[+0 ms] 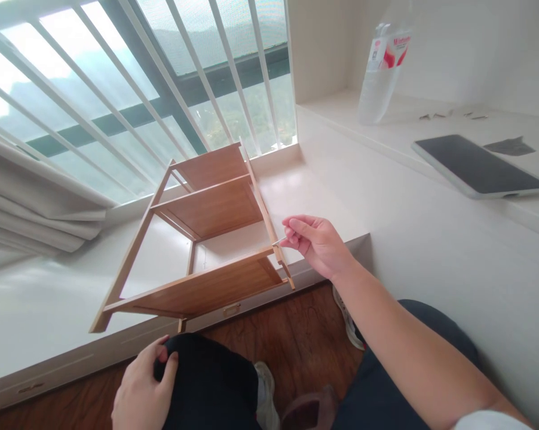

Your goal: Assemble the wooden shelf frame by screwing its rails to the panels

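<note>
A small wooden shelf rack with several tiers lies tilted across the white window ledge, its near end by my knees. My right hand pinches a thin silver hex key between thumb and fingers. The key's tip meets the rack's right-hand rail, close to the joint with the nearest tier; my fingers hide its other end. On my left knee rests my left hand, holding nothing, with thumb and fingers apart over the dark trousers.
To the right, a white counter carries a water bottle, a tablet-like device, a grey scrap and several small metal pieces. A barred window stands behind the rack, with a grey curtain at left.
</note>
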`<state>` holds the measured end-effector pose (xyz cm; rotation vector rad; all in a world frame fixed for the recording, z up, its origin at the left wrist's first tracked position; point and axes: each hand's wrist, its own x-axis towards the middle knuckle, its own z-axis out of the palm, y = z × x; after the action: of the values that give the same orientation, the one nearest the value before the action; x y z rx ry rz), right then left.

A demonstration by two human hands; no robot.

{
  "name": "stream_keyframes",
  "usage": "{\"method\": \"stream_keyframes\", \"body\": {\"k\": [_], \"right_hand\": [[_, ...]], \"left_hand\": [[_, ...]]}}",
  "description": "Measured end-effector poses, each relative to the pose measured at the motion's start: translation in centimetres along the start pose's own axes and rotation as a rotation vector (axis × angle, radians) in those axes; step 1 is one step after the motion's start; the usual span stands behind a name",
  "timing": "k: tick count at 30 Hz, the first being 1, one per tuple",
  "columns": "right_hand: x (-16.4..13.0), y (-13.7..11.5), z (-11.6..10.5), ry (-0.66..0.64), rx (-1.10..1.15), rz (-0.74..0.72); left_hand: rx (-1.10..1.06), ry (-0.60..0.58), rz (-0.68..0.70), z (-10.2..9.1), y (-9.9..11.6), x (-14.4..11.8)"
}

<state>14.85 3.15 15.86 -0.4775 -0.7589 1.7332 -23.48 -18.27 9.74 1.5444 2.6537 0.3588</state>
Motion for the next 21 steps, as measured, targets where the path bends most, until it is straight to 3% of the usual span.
{"method": "stream_keyframes", "body": {"k": [12, 21], "right_hand": [[-1.6, 1.2, -1.5, 0.087, 0.071, -0.018], [-1.1, 1.2, -1.3, 0.038, 0.116, -0.002]], "left_hand": [[0.007, 0.017, 0.015, -0.2, 0.5, 0.0], [0.037, 0.022, 0.053, 0.0, 0.9, 0.3]]}}
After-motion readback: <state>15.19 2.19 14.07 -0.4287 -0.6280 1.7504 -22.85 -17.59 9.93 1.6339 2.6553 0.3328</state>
